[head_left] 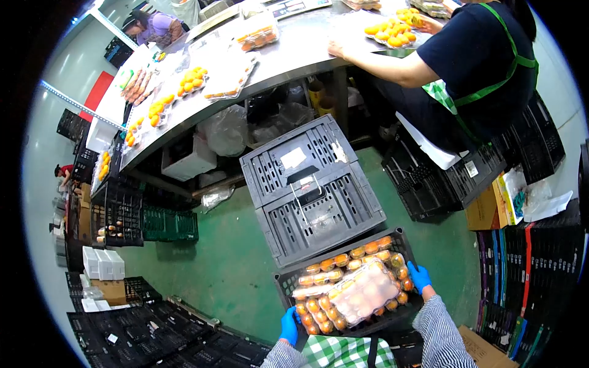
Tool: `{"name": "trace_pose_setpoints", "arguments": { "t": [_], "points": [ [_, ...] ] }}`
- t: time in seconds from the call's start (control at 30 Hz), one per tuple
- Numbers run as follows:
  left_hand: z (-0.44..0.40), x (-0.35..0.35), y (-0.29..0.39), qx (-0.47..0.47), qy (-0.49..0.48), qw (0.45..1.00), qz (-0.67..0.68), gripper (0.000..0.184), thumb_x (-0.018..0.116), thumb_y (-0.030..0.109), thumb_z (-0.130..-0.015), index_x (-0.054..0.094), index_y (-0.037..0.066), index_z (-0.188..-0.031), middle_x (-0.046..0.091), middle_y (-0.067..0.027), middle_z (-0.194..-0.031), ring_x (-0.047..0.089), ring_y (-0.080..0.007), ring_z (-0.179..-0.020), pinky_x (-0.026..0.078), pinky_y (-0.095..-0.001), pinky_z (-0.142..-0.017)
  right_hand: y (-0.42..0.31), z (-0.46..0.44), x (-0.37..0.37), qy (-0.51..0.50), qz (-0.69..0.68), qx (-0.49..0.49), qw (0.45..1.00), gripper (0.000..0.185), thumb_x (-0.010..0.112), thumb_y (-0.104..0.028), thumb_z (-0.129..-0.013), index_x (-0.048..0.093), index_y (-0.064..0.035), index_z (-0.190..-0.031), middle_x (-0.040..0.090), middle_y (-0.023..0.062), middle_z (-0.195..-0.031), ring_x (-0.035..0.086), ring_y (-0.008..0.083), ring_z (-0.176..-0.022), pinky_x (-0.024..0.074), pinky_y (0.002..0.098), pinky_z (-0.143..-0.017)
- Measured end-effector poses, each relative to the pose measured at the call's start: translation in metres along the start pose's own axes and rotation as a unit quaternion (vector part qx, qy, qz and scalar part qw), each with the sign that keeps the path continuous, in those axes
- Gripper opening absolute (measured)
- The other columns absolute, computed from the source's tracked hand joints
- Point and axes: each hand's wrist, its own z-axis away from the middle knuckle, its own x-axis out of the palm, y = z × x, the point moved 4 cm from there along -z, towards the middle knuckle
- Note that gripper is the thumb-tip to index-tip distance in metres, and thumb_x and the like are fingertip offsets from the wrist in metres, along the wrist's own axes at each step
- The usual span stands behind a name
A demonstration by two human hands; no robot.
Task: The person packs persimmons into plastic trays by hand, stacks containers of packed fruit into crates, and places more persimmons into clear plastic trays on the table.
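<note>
In blue gloves, my left hand (289, 325) and my right hand (419, 277) grip opposite ends of a black crate (402, 244). Clear plastic packs of orange fruit (316, 310) fill the crate, and a pale pack (365, 291) lies on top of them. My fingers are partly hidden at the crate's ends. Just beyond the crate stands a grey folding crate (313, 190) with a closed lid, its near edge close to or touching the black crate.
A metal table (294, 64) with fruit packs (192, 81) spans the back. A co-worker in a green apron (485, 67) stands at the right beside black crates (423, 184). Stacked crates (534, 276) line the right, more (147, 331) the lower left. Green floor (233, 270) shows between.
</note>
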Motion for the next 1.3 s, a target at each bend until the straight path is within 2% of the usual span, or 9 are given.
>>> {"name": "trace_pose_setpoints", "arguments": {
  "t": [0.03,0.13,0.23,0.3,0.4,0.67,0.87,1.13,1.3],
  "points": [
    [0.018,0.003,0.012,0.027,0.011,0.999,-0.031,0.021,0.053,0.024,-0.089,0.058,0.012,-0.072,0.045,0.0060,-0.059,0.042,-0.0073,-0.054,0.035,-0.0237,-0.051,0.003,0.002,-0.002,0.045,-0.002,-0.024,0.999,0.061,0.061,-0.055,-0.082,0.064,0.0054,-0.094,0.062,0.0093,-0.082,0.053,0.0172,-0.073,0.0460,0.0356,-0.069],
    [0.051,0.004,0.037,0.016,0.026,0.999,-0.024,0.021,0.053,0.025,-0.089,0.058,0.012,-0.073,0.044,0.0069,-0.059,0.041,-0.0062,-0.053,0.033,-0.0221,-0.050,-0.028,0.060,-0.011,0.020,-0.058,-0.022,0.998,0.054,0.062,-0.051,-0.083,0.063,0.0031,-0.087,0.061,0.0077,-0.079,0.053,0.0155,-0.070,0.0453,0.0335,-0.065],
    [0.084,-0.008,0.057,0.021,0.037,0.997,-0.067,0.020,0.054,0.026,-0.089,0.063,0.009,-0.083,0.051,0.0039,-0.065,0.046,-0.0072,-0.057,0.037,-0.0227,-0.053,-0.026,0.105,-0.028,0.013,-0.069,-0.011,0.997,0.044,0.060,-0.050,-0.085,0.058,-0.0077,-0.073,0.054,0.0019,-0.063,0.047,0.0116,-0.051,0.0375,0.0279,-0.047],
    [0.105,-0.014,0.072,0.018,0.041,0.994,-0.104,0.022,0.055,0.028,-0.088,0.064,0.007,-0.088,0.055,0.0009,-0.069,0.049,-0.0086,-0.060,0.039,-0.0240,-0.055,-0.018,0.139,-0.039,0.027,-0.066,-0.005,0.997,0.042,0.058,-0.048,-0.087,0.058,-0.0080,-0.073,0.053,0.0014,-0.062,0.046,0.0116,-0.051,0.0375,0.0273,-0.047],
    [0.147,0.004,0.104,0.031,0.027,0.990,-0.138,0.023,0.055,0.028,-0.089,0.063,0.008,-0.084,0.055,0.0015,-0.068,0.048,-0.0078,-0.060,0.039,-0.0238,-0.055,-0.018,0.194,-0.062,0.046,-0.101,0.027,0.993,0.041,0.059,-0.046,-0.087,0.057,-0.0067,-0.074,0.053,0.0015,-0.062,0.046,0.0113,-0.051,0.0373,0.0275,-0.046],
    [0.235,0.060,0.183,0.140,-0.011,0.950,-0.280,0.030,0.056,0.034,-0.089,0.062,0.006,-0.080,0.055,0.0011,-0.067,0.048,-0.0069,-0.060,0.039,-0.0228,-0.055,-0.010,0.291,-0.102,0.065,-0.174,0.028,0.982,0.041,0.053,-0.044,-0.091,0.056,-0.0082,-0.072,0.052,0.0007,-0.060,0.047,0.0109,-0.051,0.0393,0.0256,-0.047],
    [0.287,0.087,0.216,0.158,-0.017,0.954,-0.253,0.029,0.056,0.031,-0.090,0.061,0.006,-0.075,0.054,0.0020,-0.066,0.047,-0.0065,-0.059,0.038,-0.0225,-0.054,-0.033,0.326,-0.119,0.062,-0.227,-0.012,0.972,0.039,0.055,-0.044,-0.090,0.056,-0.0098,-0.071,0.051,-0.0008,-0.059,0.044,0.0091,-0.048,0.0364,0.0250,-0.044],
    [0.243,0.074,0.280,0.110,-0.074,0.980,-0.148,0.028,0.056,0.031,-0.089,0.058,0.009,-0.072,0.053,0.0025,-0.065,0.046,-0.0065,-0.058,0.037,-0.0227,-0.054,-0.132,0.366,-0.091,0.120,-0.186,-0.021,0.975,0.038,0.055,-0.041,-0.091,0.056,-0.0087,-0.071,0.051,-0.0010,-0.059,0.045,0.0087,-0.050,0.0361,0.0244,-0.047],
    [0.228,0.079,0.346,0.127,-0.072,0.982,-0.119,0.031,0.053,0.037,-0.089,0.055,0.011,-0.073,0.050,0.0024,-0.064,0.045,-0.0089,-0.057,0.037,-0.0244,-0.055,-0.202,0.333,-0.058,0.082,-0.198,-0.056,0.975,0.041,0.055,-0.045,-0.089,0.057,-0.0084,-0.071,0.052,-0.0013,-0.061,0.046,0.0086,-0.051,0.0374,0.0238,-0.049]
  ]
}}
